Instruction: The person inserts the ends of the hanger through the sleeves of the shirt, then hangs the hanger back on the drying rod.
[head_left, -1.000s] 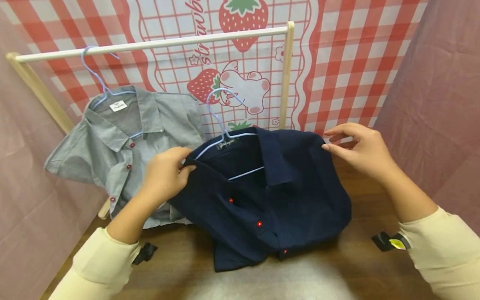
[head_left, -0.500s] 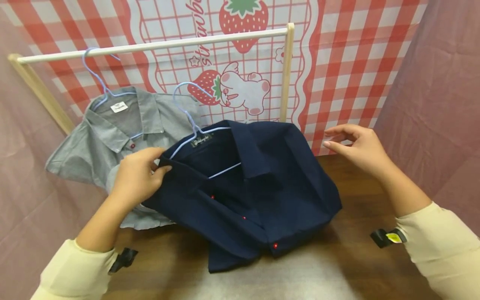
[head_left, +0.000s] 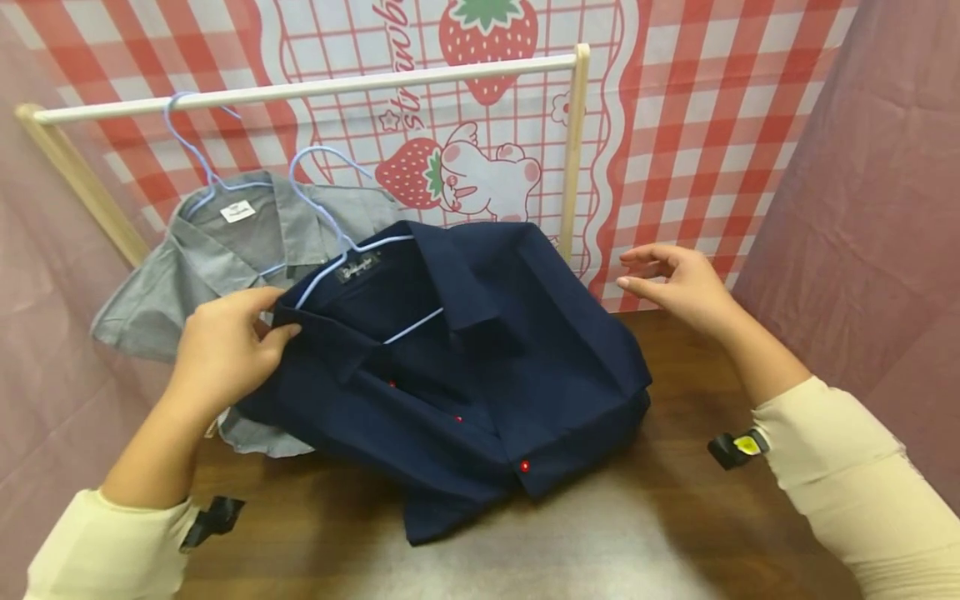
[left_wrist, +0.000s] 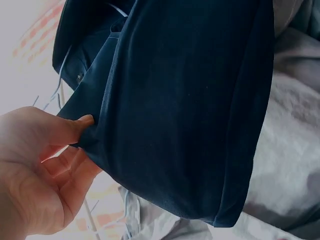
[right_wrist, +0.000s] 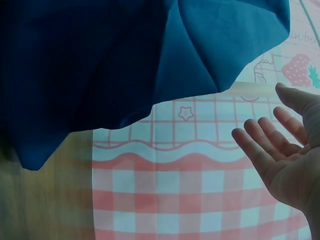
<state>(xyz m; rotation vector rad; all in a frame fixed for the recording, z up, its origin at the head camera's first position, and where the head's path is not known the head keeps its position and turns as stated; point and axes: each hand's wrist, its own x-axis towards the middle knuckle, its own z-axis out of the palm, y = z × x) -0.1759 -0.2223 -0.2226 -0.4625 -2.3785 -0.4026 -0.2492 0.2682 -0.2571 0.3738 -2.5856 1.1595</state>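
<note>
A navy shirt (head_left: pixel 555 333) with red buttons is on a light-blue hanger (head_left: pixel 341 233). My left hand (head_left: pixel 228 342) pinches its shoulder between thumb and fingers. The left wrist view shows the thumb on top of the navy cloth (left_wrist: pixel 175 110) near the collar. The hanger's hook stands free, below the rail and in front of a grey shirt (head_left: pixel 217 250). That grey shirt hangs by its own blue hanger (head_left: pixel 191 146) from the rail. To the right of the navy shirt, apart from it, my right hand (head_left: pixel 678 287) is in the air with relaxed fingers and holds nothing.
A small rack has a white rail (head_left: pixel 420 77) and wooden posts, the right post (head_left: pixel 573 150) standing behind the navy shirt. Behind it hangs a strawberry-print checked cloth (head_left: pixel 697 125). Pink curtains (head_left: pixel 855 208) flank both sides. Below lies a brown wooden table (head_left: pixel 600 533).
My left hand has carried the navy shirt and its hanger leftward and slightly up, covering more of the grey shirt. My right hand has come off the right shoulder and shifted slightly left.
</note>
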